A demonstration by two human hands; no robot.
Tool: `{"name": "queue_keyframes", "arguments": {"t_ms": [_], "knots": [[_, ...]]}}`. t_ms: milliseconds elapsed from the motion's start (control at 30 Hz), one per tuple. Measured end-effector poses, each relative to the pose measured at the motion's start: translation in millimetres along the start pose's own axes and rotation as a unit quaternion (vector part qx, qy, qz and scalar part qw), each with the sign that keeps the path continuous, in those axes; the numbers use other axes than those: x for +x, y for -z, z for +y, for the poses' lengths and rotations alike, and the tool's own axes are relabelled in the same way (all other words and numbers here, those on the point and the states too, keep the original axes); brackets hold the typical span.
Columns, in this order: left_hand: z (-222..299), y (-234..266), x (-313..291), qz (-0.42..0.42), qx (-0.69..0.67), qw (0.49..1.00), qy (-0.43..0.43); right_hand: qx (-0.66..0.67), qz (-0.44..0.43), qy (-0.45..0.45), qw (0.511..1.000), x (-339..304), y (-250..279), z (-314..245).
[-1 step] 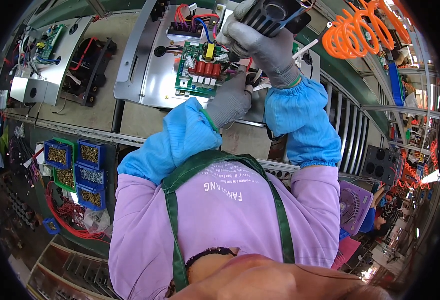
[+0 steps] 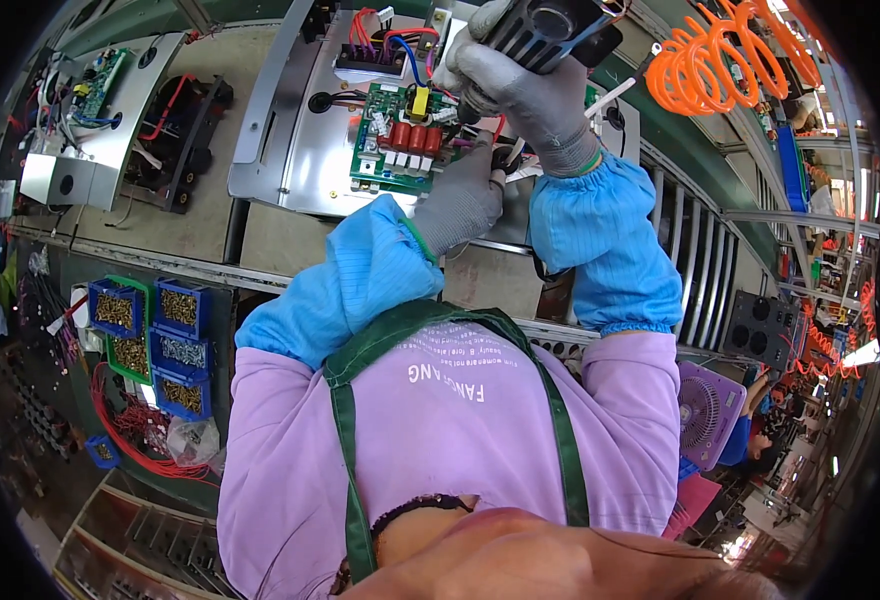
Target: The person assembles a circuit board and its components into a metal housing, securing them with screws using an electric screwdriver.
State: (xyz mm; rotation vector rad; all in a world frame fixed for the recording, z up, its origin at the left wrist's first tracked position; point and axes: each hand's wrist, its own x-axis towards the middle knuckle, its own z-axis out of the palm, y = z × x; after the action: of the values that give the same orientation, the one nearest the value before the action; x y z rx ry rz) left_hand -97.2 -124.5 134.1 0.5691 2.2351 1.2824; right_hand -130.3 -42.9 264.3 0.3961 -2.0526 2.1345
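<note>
My right hand, in a grey glove, is closed round a black power screwdriver held above the right part of a metal chassis. Its chuck end points down beside the glove. Lower and to the left, my gloved left hand reaches in at the right edge of a green circuit board. The left fingers are bent together among red and purple wires; what they pinch is hidden. Red cylindrical parts and a yellow-wrapped part stand on the board.
A second chassis with a board lies at the left. Blue bins of screws sit at lower left, above red wires. An orange coiled hose hangs at upper right. Metal rollers and a purple fan are on the right.
</note>
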Motion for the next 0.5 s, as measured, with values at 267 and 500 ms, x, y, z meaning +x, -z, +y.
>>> {"name": "queue_keyframes", "arguments": {"t_ms": [267,500], "knots": [[4,4,-12,0.054,-0.014,0.998,-0.037,0.009,-0.029,0.112,0.993,2,-4,4],[7,45,-61,-0.083,-0.385,0.919,0.012,0.057,0.018,-0.092,0.994,-5,-5,-13]]}}
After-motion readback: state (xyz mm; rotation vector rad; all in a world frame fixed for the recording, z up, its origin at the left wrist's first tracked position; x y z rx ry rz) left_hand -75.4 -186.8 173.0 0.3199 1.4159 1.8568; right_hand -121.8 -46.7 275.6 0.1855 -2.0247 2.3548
